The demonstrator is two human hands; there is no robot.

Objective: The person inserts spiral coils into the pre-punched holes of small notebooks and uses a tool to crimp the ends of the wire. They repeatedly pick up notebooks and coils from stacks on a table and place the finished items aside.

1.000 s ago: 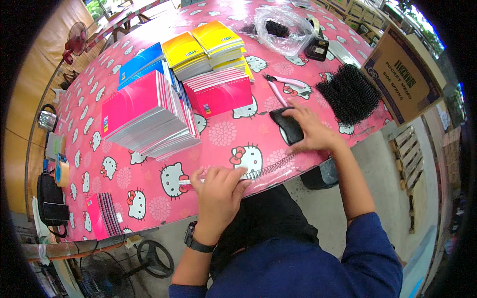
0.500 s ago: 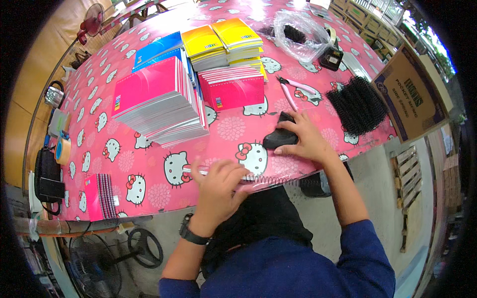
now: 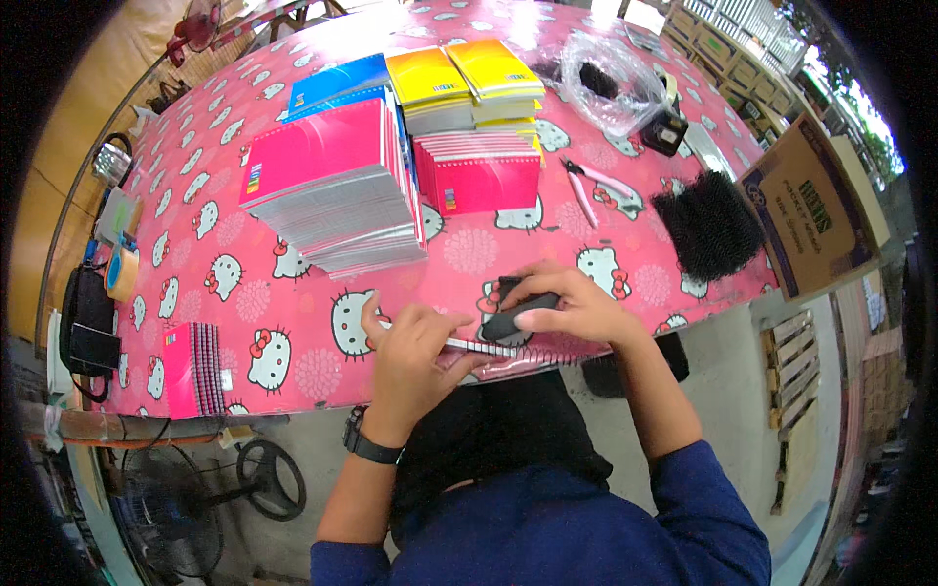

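At the table's front edge, my left hand (image 3: 412, 356) grips a thin notepad (image 3: 481, 347), standing it on edge; its cover is mostly hidden by the fingers. A dark spiral wire coil (image 3: 555, 357) runs along the notepad's holed edge and sticks out to the right. My right hand (image 3: 583, 311) is closed around a black, soft-looking block (image 3: 508, 317), held close against the notepad's edge and coil; whether it touches them I cannot tell. Beyond my right hand lie pink-handled cutters (image 3: 584, 200). A bunch of loose black coils (image 3: 705, 230) rests to the right.
Tall stacks of pink (image 3: 318, 156), blue (image 3: 337, 83) and yellow notepads (image 3: 422, 78) stand at centre-left. Several coil-bound pink notepads (image 3: 193, 371) lie front left, near a tape roll (image 3: 121, 272). An open cardboard box (image 3: 811, 210) stands right; a plastic bag (image 3: 611, 88) lies behind.
My right hand has brought the black block left and nearer, up to the notepad's edge. Less of the coil sticks out on the right. My left hand keeps its hold.
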